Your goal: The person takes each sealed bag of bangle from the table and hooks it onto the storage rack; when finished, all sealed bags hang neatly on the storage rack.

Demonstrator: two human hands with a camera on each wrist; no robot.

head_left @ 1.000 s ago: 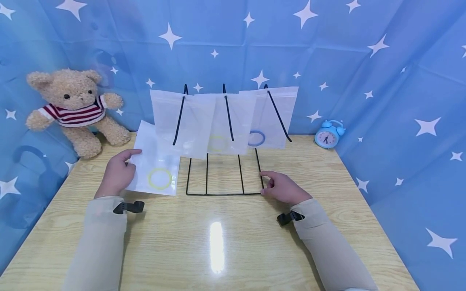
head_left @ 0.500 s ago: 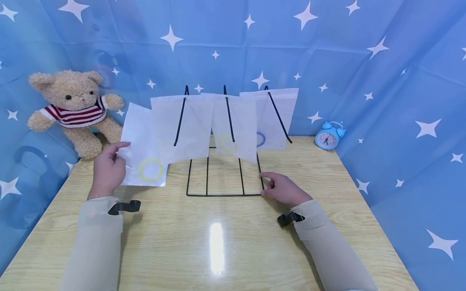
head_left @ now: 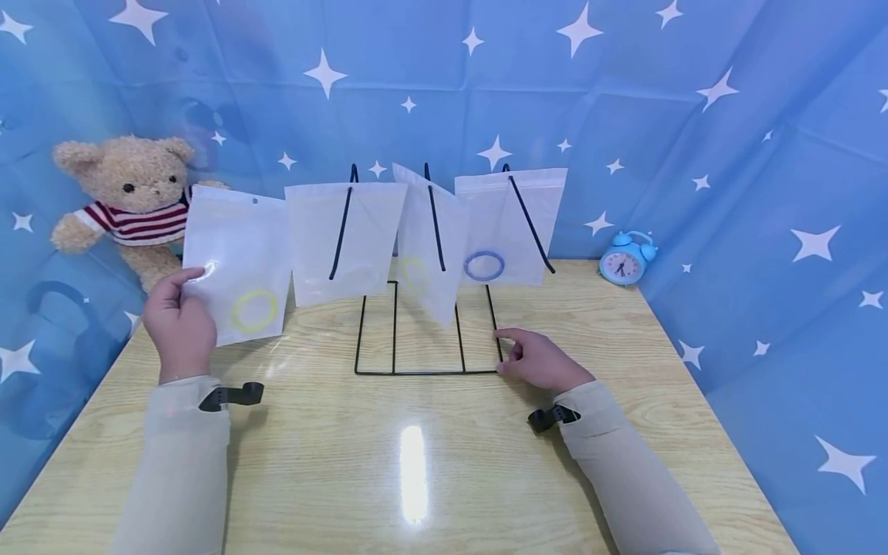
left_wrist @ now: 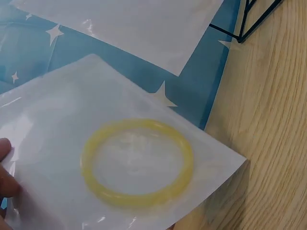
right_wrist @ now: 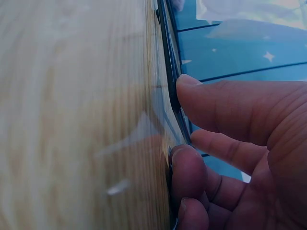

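My left hand point(head_left: 182, 320) pinches the left edge of a frosted zip bag point(head_left: 232, 231) with a yellow ring point(head_left: 254, 311) inside. A small hole shows near the bag's top edge; no hook passes through it. In the left wrist view the yellow ring point(left_wrist: 136, 163) shows large through the plastic, with fingertips point(left_wrist: 5, 184) at the bag's edge. My right hand point(head_left: 543, 358) holds the front right corner of the black wire rack point(head_left: 426, 373). Thumb and fingers lie on the wire point(right_wrist: 173, 91) in the right wrist view.
Three frosted bags hang on the rack's hooks: a left bag point(head_left: 343, 231), a middle bag point(head_left: 432, 239) turned at an angle, and a right bag point(head_left: 513, 208) with a blue ring point(head_left: 484, 266). A teddy bear point(head_left: 139, 193) sits back left, a blue alarm clock point(head_left: 624, 264) back right.
My left hand has drawn its bag leftward and up, out from behind the left hanging bag. The middle bag has swung round to an angle. My right hand stays at the rack's corner.
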